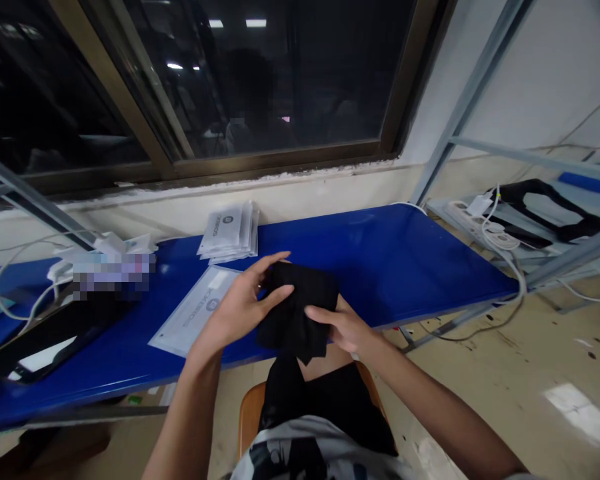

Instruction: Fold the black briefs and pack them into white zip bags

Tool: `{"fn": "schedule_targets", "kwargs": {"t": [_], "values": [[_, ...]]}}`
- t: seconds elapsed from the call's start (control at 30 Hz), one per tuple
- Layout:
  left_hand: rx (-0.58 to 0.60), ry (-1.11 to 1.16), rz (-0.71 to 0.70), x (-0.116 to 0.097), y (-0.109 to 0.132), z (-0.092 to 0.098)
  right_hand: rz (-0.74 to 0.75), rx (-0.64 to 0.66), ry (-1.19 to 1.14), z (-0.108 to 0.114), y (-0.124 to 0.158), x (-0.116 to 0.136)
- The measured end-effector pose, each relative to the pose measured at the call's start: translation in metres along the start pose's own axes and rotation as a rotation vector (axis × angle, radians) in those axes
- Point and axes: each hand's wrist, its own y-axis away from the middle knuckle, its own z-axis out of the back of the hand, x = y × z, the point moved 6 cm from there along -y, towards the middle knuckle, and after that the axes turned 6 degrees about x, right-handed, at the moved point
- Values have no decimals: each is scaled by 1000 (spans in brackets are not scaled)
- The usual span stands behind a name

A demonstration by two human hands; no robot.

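Note:
A folded piece of black cloth (297, 307) is held over the front edge of the blue table; its exact kind I cannot make out. My left hand (243, 300) grips its left side, thumb on top and fingers partly behind it. On the right side, my right hand (343, 323) pinches the cloth with the thumb in front, the other fingers mostly hidden. Just left of my left hand, a translucent printed plastic bag (190, 323) lies flat on the table. Behind it sits a stack of similar bags (227, 230) with dark logos.
The blue tabletop (380, 253) runs along a wall below a dark window. Chargers and cables (115, 247) crowd the left, beside a black item (45, 347) with a white label. Metal posts (470, 93) rise at both ends; a power strip (480, 223) lies right.

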Motion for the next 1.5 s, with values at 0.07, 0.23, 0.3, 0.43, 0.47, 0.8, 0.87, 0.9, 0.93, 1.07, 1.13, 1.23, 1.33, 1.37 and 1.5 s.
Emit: {"fn": "schedule_targets", "kwargs": {"t": [0.07, 0.23, 0.3, 0.43, 0.47, 0.8, 0.87, 0.9, 0.93, 1.07, 1.13, 1.23, 1.33, 1.37, 1.5], "values": [[-148, -132, 76, 22, 9, 11, 11, -129, -18, 8, 0, 3], [-303, -721, 359, 79, 51, 25, -89, -335, -121, 38, 5, 0], [-253, -803, 390, 87, 58, 23, -86, -347, -123, 43, 5, 2], [-176, -904, 469, 80, 57, 22, -39, -303, -51, 36, 5, 10], [-175, -923, 485, 76, 56, 22, -34, -294, -30, 34, 5, 12], [-296, -831, 194, 11, 62, -32, 3, -162, 60, -9, 6, 23], [-307, -815, 177, 5, 62, -38, 56, -101, 209, -14, 3, 29], [-323, -819, 178, 3, 62, -39, 89, -91, 324, -14, 1, 32], [-341, -828, 176, 2, 62, -39, 115, -104, 462, -12, 0, 36], [-312, -857, 113, -1, 61, -52, 135, -271, 1093, -7, -2, 51], [-263, -872, 89, -1, 60, -66, 158, -358, 1291, -11, -2, 58], [-269, -889, 102, -3, 61, -85, 225, -477, 1263, -13, -3, 63], [-379, -890, 112, -5, 65, -99, 250, -472, 915, -7, -8, 53], [-419, -888, 102, -6, 67, -103, 266, -455, 766, -5, -10, 48], [-488, -844, 20, -12, 71, -121, 393, -469, 415, -2, -7, 36]]}}
